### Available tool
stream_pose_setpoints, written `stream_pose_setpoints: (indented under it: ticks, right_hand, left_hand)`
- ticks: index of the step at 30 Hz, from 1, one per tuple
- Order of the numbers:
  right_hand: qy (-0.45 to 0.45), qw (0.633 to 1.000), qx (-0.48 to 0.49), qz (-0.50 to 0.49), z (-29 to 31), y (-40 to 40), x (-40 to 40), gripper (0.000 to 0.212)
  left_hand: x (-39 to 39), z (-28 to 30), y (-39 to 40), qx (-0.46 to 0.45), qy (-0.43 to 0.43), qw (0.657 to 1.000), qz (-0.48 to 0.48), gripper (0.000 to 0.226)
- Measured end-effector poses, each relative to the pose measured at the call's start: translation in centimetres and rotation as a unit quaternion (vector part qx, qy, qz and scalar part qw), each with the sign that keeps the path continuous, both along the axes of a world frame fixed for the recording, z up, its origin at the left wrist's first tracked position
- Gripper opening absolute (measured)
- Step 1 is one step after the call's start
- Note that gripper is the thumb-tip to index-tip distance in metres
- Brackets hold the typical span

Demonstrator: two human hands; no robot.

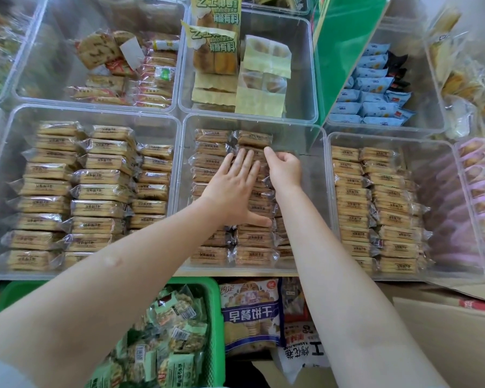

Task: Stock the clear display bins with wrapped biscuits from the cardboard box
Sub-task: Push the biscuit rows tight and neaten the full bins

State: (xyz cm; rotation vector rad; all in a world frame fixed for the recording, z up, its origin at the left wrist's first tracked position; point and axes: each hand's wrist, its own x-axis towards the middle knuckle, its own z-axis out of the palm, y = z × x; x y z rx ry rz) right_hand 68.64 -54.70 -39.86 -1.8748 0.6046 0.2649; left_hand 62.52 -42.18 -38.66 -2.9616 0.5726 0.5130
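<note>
- Forearms, bare, reach from the lower edge up into the middle clear bin (324, 191).
- Left hand (235, 189): fingers (240, 163) straight and spread, pressing flat on the stacked wrapped biscuits (213, 148); grasping nothing.
- Right hand (284, 169): fingers curled at the far end of the right-hand stack, apparently pinching a packet's edge; the hold itself is hidden.
- Step, as judged: settling a packet into the row. Best done with the flat palm steadying the stack while the packet is squared against its neighbours.
- Wrapped biscuits: directly beneath both hands, in neat columns.
- Cardboard box (445, 317): lower right, well apart from both hands.
- Green basket (216, 317): lower left, holding green packets.
</note>
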Motion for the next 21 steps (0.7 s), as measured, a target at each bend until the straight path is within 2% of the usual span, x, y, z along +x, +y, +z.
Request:
stream_pose_setpoints:
  ticks: [5, 14, 18, 21]
  right_hand:
    - [-0.006, 0.999, -0.043, 0.008, 0.7, 1.0, 2.2, 0.042]
    - [0.052, 0.989, -0.119, 0.069, 1.6, 2.3, 4.1, 0.065]
    - [0.05, 0.988, -0.129, 0.076, 1.2, 2.1, 4.2, 0.059]
    - [0.033, 0.987, -0.134, 0.083, 1.2, 1.5, 3.8, 0.044]
  left_hand:
    - [0.0, -0.5, 0.1, -0.013, -0.008, 1.0, 0.002, 0.134]
    - [-0.2, -0.6, 0.1, -0.024, -0.01, 1.0, 0.005, 0.134]
    - [-0.4, -0.4, -0.1, -0.02, -0.008, 1.0, 0.005, 0.132]
    - [-0.4, -0.2, 0.0, -0.014, 0.0, 1.0, 0.005, 0.132]
